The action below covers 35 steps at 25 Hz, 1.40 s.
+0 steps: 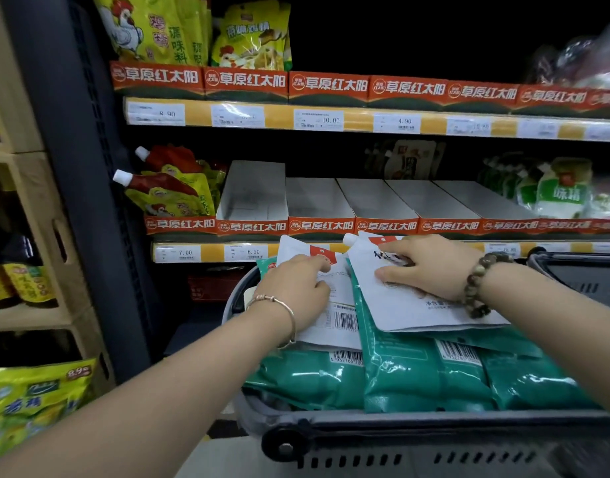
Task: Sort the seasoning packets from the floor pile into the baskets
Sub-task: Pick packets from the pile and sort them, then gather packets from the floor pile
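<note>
Closest to the camera runs the grey rim of a basket (434, 429), with a dark handle pivot at its left corner. Inside it lie teal packets (424, 377), packed side by side with barcodes facing up. On top of them lie two white spout pouches. The left pouch (341, 319) lies barcode up, and the right pouch (410, 308) lies just beside it, its white cap pointing toward the shelf. The left hand (293, 288), with a thin bangle at the wrist, lies on the left pouch with bent fingers and the index tip on the red patch. The thumb is hidden, so I cannot tell whether it is grasping the pouch or only resting on it. The right hand (424, 267), with a bead bracelet at the wrist, is released, its fingers and thumb laid flat on the face of the right pouch. A second basket (582, 270) shows at the right edge. Behind the hands, a shelf carries a row of white cardboard trays (317, 198) with red fronts. Yellow spout pouches (172, 191) stand in the leftmost tray, and green-and-white bags (562, 194) stand at the right.
</note>
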Tool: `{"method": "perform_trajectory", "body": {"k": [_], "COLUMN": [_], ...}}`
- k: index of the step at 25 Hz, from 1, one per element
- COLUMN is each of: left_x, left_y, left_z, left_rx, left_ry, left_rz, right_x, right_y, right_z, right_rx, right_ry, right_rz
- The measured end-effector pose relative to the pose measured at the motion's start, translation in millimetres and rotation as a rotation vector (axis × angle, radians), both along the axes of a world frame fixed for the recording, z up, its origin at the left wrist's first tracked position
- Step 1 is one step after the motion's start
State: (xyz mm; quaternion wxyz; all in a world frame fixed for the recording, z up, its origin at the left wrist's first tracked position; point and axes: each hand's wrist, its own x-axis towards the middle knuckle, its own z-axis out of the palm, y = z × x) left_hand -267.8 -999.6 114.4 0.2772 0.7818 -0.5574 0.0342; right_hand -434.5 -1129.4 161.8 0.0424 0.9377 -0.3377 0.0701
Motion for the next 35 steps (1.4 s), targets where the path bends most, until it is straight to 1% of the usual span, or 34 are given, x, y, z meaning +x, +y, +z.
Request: {"method": "perform_trajectory", "body": {"k": [2,4,6,8,10,14,18,22,29,33,35], "left_x": [3,10,22,36,56,102,146,181,232,256,262], "left_y": [18,45,77,113,156,248,328,394,464,473,467], "left_z": [1,1,-1,0,-2,-13,-41,-77,-128,-148,-158], "left_rx": [-0.033,-0.076,-0.094,-0.080,-0.057,0.006,0.075,0.158,0.206,0.201,0.236], "left_ry": [0.053,0.077,0.010,-0.079,-0.138,-0.177,-0.070,0.003,0.104,0.179,0.200], "left_rz": [0.010,0.033,0.031,0.029,0.069,0.215,0.372,0.444,0.510,0.583,0.622], "right_x": [4,13,30,54,84,144,202,257,341,366,376], "right_y": [9,27,55,87,122,185,249,312,380,388,381], "right_z": [2,2,4,3,-2,-22,-57,-100,-140,-157,-168], "right_rx": [-0.037,-0.120,-0.155,-0.168,-0.178,-0.127,-0.077,-0.106,-0.111,-0.153,-0.177], "right_ry": [-0.046,-0.172,-0.292,-0.311,-0.298,-0.210,-0.095,0.050,0.163,0.232,0.271], "right_rz": [0.006,0.096,0.219,0.314,0.394,0.510,0.601,0.692,0.750,0.801,0.855]}}
